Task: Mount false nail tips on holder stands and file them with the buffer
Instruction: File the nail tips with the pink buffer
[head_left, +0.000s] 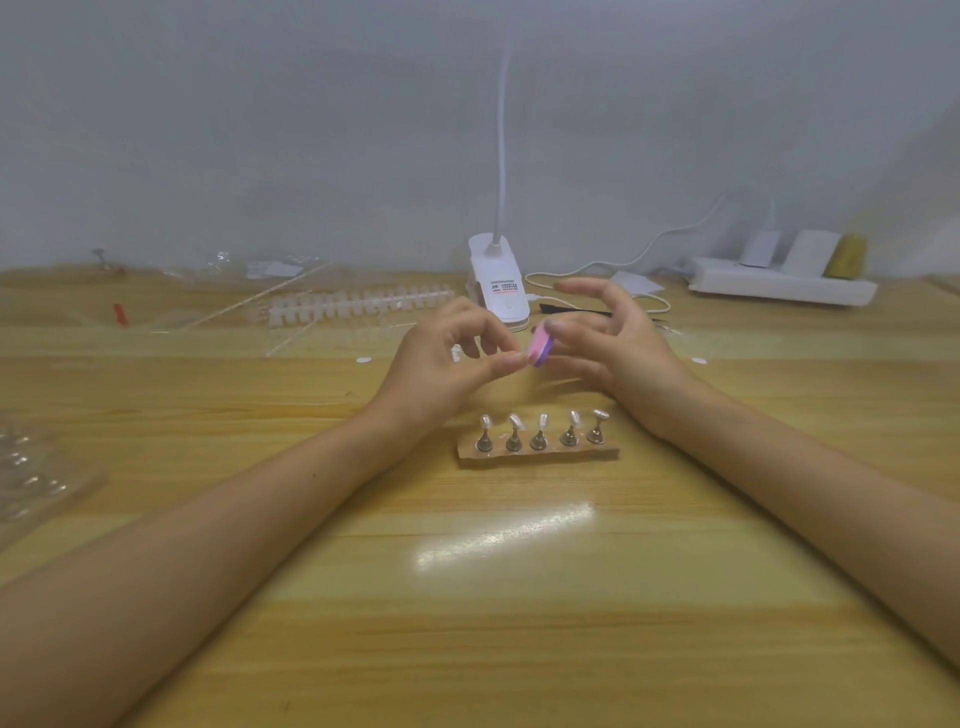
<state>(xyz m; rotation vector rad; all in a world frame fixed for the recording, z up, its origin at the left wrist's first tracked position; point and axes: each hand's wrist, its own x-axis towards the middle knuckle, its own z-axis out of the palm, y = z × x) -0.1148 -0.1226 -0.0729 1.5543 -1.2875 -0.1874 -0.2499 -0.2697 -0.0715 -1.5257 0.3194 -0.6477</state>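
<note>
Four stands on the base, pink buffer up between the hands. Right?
Not quite. The head view shows five stands on the base, not four. The pink buffer is up between the left hand and the right hand, as you say.

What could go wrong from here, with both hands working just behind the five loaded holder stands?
1. The right hand has its wrist close beside the rightmost holder stand; a drop could topple it or knock its nail tip loose.
2. The pink-and-purple buffer seems held by thumb and fingertips only, next to the left hand; it may slip onto the row.
</note>
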